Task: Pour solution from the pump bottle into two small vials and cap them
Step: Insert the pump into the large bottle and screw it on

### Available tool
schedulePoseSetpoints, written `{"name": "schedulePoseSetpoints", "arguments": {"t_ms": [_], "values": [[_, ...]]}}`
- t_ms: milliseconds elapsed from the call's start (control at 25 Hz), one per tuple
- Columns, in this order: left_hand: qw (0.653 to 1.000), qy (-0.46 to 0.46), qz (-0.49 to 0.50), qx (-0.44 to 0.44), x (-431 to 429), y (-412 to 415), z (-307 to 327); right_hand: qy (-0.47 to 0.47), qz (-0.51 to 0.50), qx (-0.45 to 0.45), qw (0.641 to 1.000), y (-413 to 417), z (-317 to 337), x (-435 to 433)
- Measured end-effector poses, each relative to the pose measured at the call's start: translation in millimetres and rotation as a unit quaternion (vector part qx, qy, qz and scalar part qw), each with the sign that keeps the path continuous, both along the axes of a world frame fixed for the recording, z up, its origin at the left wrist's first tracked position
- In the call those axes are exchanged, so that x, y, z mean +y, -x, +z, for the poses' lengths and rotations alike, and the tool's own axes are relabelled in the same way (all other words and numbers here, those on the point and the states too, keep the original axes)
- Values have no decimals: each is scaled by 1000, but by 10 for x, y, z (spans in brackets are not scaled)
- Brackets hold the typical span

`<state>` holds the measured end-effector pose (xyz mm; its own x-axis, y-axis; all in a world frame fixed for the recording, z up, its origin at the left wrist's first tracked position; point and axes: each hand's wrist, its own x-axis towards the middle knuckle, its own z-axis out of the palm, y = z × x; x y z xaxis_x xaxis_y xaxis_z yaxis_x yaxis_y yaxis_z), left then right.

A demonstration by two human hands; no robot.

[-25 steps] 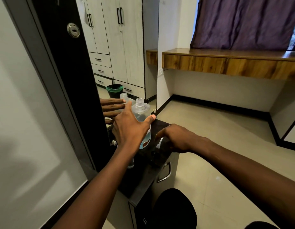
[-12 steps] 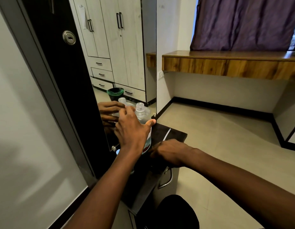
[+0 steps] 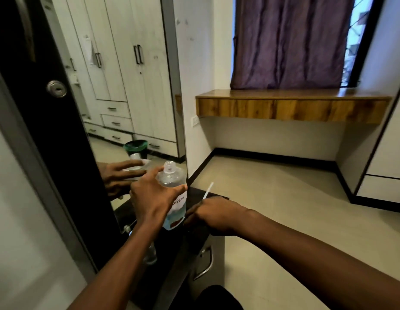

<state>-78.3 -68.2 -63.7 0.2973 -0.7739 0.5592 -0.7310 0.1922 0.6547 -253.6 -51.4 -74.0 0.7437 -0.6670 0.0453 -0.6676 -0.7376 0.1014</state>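
Here the clear pump bottle [image 3: 175, 186] stands at the back of the dark cabinet top [image 3: 195, 237], close to the mirror [image 3: 127, 86]. Its pump is off and its neck is open. Blue liquid fills only its lower part, and a white handwritten label wraps its side. The left hand [image 3: 151, 199] grasps the bottle from the left, with the thumb laid across the front and the fingers curled round the shoulder.

Just right of the bottle, the right hand [image 3: 213, 212] rests knuckles-up on the cabinet top. Its fingers are clenched round the lower end of a thin white dip tube [image 3: 208, 190], which slants up and away from the hand. Whatever the tube joins is hidden under the palm.

Below the left forearm stands a small clear container [image 3: 150, 256], possibly one of the vials. A metal drawer handle [image 3: 204, 262] shows on the cabinet front. The mirror reflects the left hand, a green bin [image 3: 136, 146] and white wardrobes [image 3: 132, 63]. Across the room, a wooden shelf [image 3: 293, 106] hangs under a purple curtain [image 3: 288, 41].
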Motion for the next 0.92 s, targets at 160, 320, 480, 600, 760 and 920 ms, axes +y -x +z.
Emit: {"name": "schedulePoseSetpoints", "arguments": {"t_ms": [160,320,480,600,760,920], "values": [[997,9,-83,5,115,175,216,33,-21,-19,999,369,351,171],[981,-18,-194,28,244,439,422,63,-80,-65,993,840,586,221],[955,-39,-292,30,353,688,605,34,-135,-220,966,1405,879,398],[944,-43,-325,28,426,939,637,93,-135,-375,913,1724,1229,539],[931,-45,-361,34,437,1233,519,226,-147,-543,795,1969,1774,665],[925,-58,-376,16,440,1429,403,170,-128,-658,722,2122,2148,799]]}}
